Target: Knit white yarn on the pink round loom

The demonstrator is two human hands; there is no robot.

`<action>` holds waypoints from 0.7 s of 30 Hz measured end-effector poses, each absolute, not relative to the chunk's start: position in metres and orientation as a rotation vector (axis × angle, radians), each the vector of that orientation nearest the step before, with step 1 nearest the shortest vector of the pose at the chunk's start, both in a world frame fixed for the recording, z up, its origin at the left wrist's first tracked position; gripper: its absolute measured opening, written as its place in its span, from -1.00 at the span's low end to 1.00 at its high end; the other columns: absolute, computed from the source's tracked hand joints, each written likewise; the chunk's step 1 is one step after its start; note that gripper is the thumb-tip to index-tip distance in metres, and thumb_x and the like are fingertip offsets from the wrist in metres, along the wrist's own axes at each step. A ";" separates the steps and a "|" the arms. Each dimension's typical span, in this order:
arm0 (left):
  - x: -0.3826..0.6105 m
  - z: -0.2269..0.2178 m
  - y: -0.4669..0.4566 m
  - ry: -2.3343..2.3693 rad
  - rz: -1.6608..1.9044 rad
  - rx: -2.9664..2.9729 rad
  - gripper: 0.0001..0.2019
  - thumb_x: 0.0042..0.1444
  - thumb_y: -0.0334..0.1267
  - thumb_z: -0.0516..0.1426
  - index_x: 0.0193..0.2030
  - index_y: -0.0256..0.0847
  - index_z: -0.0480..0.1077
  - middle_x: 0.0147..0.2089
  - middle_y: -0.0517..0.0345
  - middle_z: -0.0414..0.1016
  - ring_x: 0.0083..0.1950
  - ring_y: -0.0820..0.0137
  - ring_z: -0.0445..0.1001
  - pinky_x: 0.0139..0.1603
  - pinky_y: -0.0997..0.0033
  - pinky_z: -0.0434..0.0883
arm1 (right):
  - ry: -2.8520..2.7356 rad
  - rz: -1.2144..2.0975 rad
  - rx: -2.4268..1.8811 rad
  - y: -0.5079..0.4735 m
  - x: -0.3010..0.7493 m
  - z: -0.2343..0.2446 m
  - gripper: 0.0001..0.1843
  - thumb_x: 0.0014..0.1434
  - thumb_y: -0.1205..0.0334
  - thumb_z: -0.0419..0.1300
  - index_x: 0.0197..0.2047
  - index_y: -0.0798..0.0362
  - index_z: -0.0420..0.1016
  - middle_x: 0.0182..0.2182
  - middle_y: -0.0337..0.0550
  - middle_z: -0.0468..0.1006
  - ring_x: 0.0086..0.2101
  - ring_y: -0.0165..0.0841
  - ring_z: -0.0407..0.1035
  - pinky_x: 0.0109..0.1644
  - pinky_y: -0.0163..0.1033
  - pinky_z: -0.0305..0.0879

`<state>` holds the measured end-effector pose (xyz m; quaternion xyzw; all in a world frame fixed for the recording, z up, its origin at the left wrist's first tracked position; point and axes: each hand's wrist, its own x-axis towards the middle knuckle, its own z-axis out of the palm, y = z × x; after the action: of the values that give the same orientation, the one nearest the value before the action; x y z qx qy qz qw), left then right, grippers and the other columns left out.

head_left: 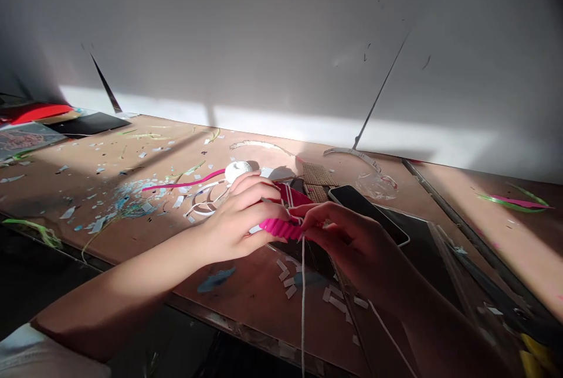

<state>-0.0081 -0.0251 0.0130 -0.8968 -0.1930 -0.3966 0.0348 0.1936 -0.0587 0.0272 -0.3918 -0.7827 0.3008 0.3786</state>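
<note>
My left hand point(246, 214) is closed around a bright pink ribbed piece point(280, 228), thumb below and fingers over the top. Darker pink material with pale strings point(292, 195) shows just behind the fingers. At the right end of the ribbed piece, the fingertips of my right hand point(352, 234) are pinched together, touching its edge. A white cord point(303, 302) hangs straight down from that spot. Whether the right fingertips grip the cord or the pink piece is hidden. Past my left hand lie a white roll point(237, 171) and a pink strip point(185, 183).
A phone point(365, 211) rests on a dark board point(413, 243) by my right hand. Woven brown mesh point(319, 174) lies behind. Paper scraps point(288, 284) litter the brown tabletop point(206, 313). A white wall point(264, 44) closes off the far side.
</note>
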 end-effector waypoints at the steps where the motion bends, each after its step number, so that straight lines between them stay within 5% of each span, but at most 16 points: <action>1: -0.008 0.013 -0.025 -0.617 -1.254 -2.758 -0.87 0.06 -0.34 0.11 -0.22 -0.20 0.28 -0.20 0.05 0.34 -0.07 0.30 0.28 0.02 0.18 0.23 | -2.008 0.822 -0.988 -0.058 0.193 0.027 -0.88 0.15 0.26 0.08 -0.40 0.04 0.39 -0.28 -0.21 0.51 -0.36 -0.45 0.40 -0.42 -0.43 0.28; 7: -0.006 0.015 -0.025 -0.969 -1.409 -2.880 -0.88 0.04 -0.31 0.14 -0.25 -0.24 0.34 -0.33 0.15 0.39 -0.25 0.41 0.34 -0.19 0.39 0.30 | -1.899 1.031 -1.026 -0.056 0.193 0.028 -0.89 0.06 0.24 0.15 -0.45 0.05 0.45 -0.07 -0.13 0.41 -0.28 -0.41 0.38 -0.46 -0.42 0.27; 16: -0.003 0.009 -0.024 -1.084 -1.488 -2.892 -0.87 -0.01 -0.27 0.17 -0.29 -0.23 0.40 -0.35 0.17 0.43 -0.26 0.42 0.37 -0.19 0.40 0.30 | -1.626 1.644 -0.974 -0.053 0.201 0.026 -0.86 -0.02 0.18 0.24 -0.46 0.07 0.42 -0.49 -0.23 0.46 -0.46 -0.45 0.33 -0.40 -0.36 0.24; 19: -0.003 0.012 -0.026 -1.231 -1.590 -2.661 -0.78 -0.05 -0.25 0.20 -0.22 -0.23 0.38 -0.24 0.11 0.41 -0.17 0.39 0.34 -0.12 0.38 0.28 | -1.571 1.523 -0.991 -0.053 0.198 0.025 -0.85 -0.04 0.18 0.24 -0.48 0.08 0.42 -0.51 -0.25 0.42 -0.50 -0.47 0.29 -0.44 -0.37 0.21; 21: -0.003 0.014 -0.029 -1.397 -1.665 -2.507 -0.86 0.00 -0.23 0.14 -0.35 -0.26 0.38 -0.34 0.14 0.40 -0.27 0.42 0.33 -0.22 0.42 0.28 | -1.604 1.306 -1.024 -0.052 0.195 0.024 -0.87 0.00 0.19 0.21 -0.47 0.06 0.43 -0.46 -0.25 0.43 -0.46 -0.47 0.31 -0.42 -0.37 0.23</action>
<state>-0.0025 -0.0293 0.0140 -0.7527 -0.4193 -0.4999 -0.0881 0.1950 -0.0516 0.0239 -0.4058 -0.6356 0.5173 0.4047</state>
